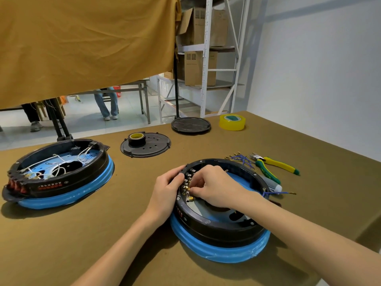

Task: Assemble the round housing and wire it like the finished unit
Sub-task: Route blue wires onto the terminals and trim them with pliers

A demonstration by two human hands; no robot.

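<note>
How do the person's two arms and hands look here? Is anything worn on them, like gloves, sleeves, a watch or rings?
Both forearms are bare as far as the picture shows; no sleeve edge is in view. The left hand and the right hand wear no gloves. No watch, bracelet or ring can be seen on the wrists or fingers that show.

The single head-worn wide-angle view looks forward and down from close above the table (123, 234), with both forearms entering from the lower edge, the round housing (222, 230) near the bottom centre and shelving (206, 58) far behind.
</note>
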